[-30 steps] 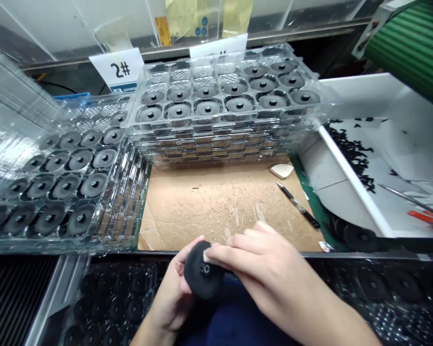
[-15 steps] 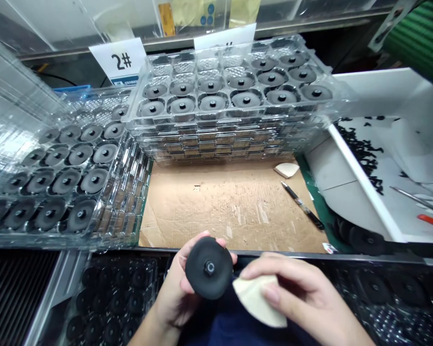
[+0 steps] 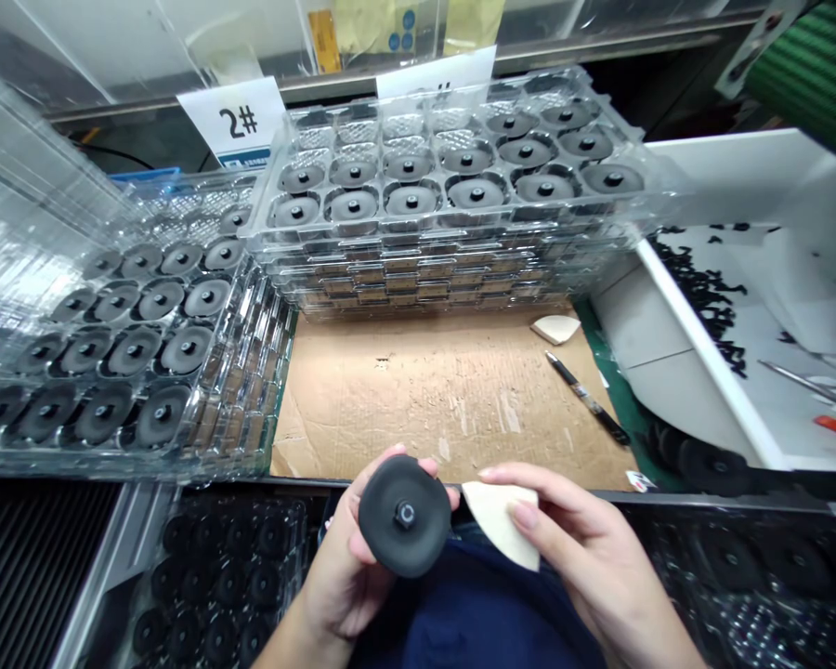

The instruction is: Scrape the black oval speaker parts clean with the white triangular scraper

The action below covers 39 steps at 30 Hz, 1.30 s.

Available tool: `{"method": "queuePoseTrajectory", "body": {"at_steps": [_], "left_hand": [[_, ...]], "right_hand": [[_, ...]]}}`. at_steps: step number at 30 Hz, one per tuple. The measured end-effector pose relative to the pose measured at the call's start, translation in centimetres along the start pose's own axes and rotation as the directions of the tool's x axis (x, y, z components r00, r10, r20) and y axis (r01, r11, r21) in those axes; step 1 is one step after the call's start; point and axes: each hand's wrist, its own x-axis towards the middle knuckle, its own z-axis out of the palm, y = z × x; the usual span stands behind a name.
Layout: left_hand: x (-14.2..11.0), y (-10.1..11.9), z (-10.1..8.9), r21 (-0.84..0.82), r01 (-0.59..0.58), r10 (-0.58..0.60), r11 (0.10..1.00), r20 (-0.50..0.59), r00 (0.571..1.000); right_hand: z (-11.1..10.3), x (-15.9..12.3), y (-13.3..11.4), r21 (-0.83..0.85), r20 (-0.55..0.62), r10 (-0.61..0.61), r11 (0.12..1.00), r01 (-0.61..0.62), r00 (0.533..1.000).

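A black, rounded disc-shaped part with a short hollow stem at its centre faces up in my left hand, whose fingers wrap around its rim. Just to the right, my right hand pinches a cream wedge-shaped sponge between thumb and fingers. The sponge's pointed end is close to the disc's right edge, with a small gap between them. Both hands are over the near edge of the bench, in front of the cardboard sheet.
Stacked clear trays of black discs stand at the back, others at the left. A second sponge wedge and a pen lie on the cardboard. To the right is a white bin with small black parts. Darker trays sit below.
My right hand has moved slightly up with the sponge, which is turned to a steeper angle. My left hand and the black disc have stayed nearly in place.
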Motion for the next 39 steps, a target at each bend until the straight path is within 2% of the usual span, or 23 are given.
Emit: {"method": "queuePoseTrajectory", "body": {"at_steps": [3, 8, 10, 12, 14, 16, 17, 18, 20, 22, 23, 24, 26, 27, 29, 31, 33, 34, 35, 36, 38, 39], "left_hand": [[0.0, -0.1, -0.1, -0.016, -0.01, 0.01, 1.0, 0.006, 1.0], [0.2, -0.4, -0.7, -0.022, -0.028, 0.028, 0.999, -0.002, 1.0], [0.3, -0.5, -0.9, -0.027, -0.042, 0.042, 0.999, -0.004, 0.999], [0.4, -0.7, -0.9, -0.02, -0.05, 0.05, 0.999, -0.026, 0.998], [0.3, -1.0, -0.8, -0.002, -0.05, 0.049, 0.999, -0.074, 0.996], [0.2, -1.2, -0.8, 0.009, -0.031, 0.032, 0.999, -0.116, 0.993], [0.2, -1.3, -0.8, 0.017, -0.012, 0.015, 1.0, -0.138, 0.99], [0.2, -1.4, -0.8, 0.026, 0.004, 0.0, 1.0, -0.158, 0.987], [0.3, -1.4, -1.0, 0.056, 0.0, 0.012, 0.998, -0.214, 0.977], [0.4, -1.4, -1.2, 0.093, -0.027, 0.049, 0.995, -0.254, 0.966], [0.4, -1.4, -1.1, 0.099, -0.03, 0.054, 0.995, -0.251, 0.967], [0.4, -1.3, -1.1, 0.093, -0.019, 0.041, 0.995, -0.237, 0.971], [0.4, -1.1, -0.8, 0.06, 0.011, 0.001, 0.998, -0.191, 0.982], [0.3, -0.9, -0.7, 0.046, 0.015, -0.007, 0.999, -0.172, 0.985], [0.3, -0.6, -0.6, 0.037, 0.01, -0.004, 0.999, -0.16, 0.987], [0.4, -0.5, -0.8, 0.04, 0.008, -0.002, 0.999, -0.155, 0.988], [0.5, -0.7, -1.0, 0.016, -0.002, 0.005, 1.0, -0.15, 0.989], [0.6, -0.7, -1.0, -0.003, -0.014, 0.014, 1.0, -0.153, 0.988], [0.7, -0.7, -0.9, -0.024, -0.018, 0.014, 1.0, -0.159, 0.987], [0.7, -0.6, -0.8, -0.047, -0.009, 0.001, 0.999, -0.165, 0.986], [0.7, -0.3, -0.3, -0.057, 0.051, -0.059, 0.997, -0.147, 0.987], [0.7, -0.1, -0.1, -0.038, 0.091, -0.095, 0.995, -0.119, 0.988]], "right_hand": [[0.1, 0.1, 0.4, -0.044, -0.003, -0.006, 0.999, 0.006, 1.0], [0.1, 0.6, 0.6, -0.131, -0.081, -0.04, 0.991, 0.029, 0.996], [0.3, 0.7, -0.2, -0.198, -0.105, -0.091, 0.978, 0.069, 0.99], [0.9, 0.7, -1.4, -0.286, -0.098, -0.197, 0.944, 0.162, 0.976], [1.9, 0.7, -2.8, -0.367, -0.03, -0.365, 0.87, 0.329, 0.93], [3.1, 0.7, -3.8, -0.401, 0.1, -0.544, 0.744, 0.534, 0.833], [3.6, 0.8, -4.2, -0.399, 0.178, -0.594, 0.686, 0.609, 0.785], [4.0, 0.9, -4.4, -0.392, 0.258, -0.598, 0.653, 0.648, 0.759], [4.4, 1.3, -4.7, -0.381, 0.405, -0.492, 0.676, 0.631, 0.771], [4.7, 1.8, -4.9, -0.41, 0.48, -0.35, 0.721, 0.559, 0.804], [4.8, 2.0, -4.9, -0.429, 0.463, -0.342, 0.721, 0.544, 0.818], [4.9, 2.2, -4.9, -0.437, 0.418, -0.389, 0.706, 0.558, 0.821], [5.0, 2.3, -4.9, -0.415, 0.333, -0.507, 0.679, 0.606, 0.796], [4.9, 2.2, -4.9, -0.381, 0.331, -0.529, 0.682, 0.624, 0.781], [4.2, 2.0, -5.1, -0.318, 0.421, -0.462, 0.73, 0.605, 0.78], [3.3, 1.7, -5.3, -0.371, 0.478, -0.321, 0.77, 0.519, 0.817], [2.6, 1.7, -5.4, -0.513, 0.413, -0.261, 0.725, 0.46, 0.873], [2.4, 1.9, -5.3, -0.582, 0.361, -0.288, 0.674, 0.455, 0.887], [2.4, 2.2, -5.2, -0.63, 0.328, -0.355, 0.608, 0.483, 0.875], [2.5, 2.7, -5.2, -0.645, 0.337, -0.437, 0.538, 0.543, 0.834], [2.6, 3.7, -5.1, -0.55, 0.458, -0.551, 0.441, 0.709, 0.698], [2.7, 4.2, -5.1, -0.474, 0.534, -0.549, 0.436, 0.765, 0.643]]}}
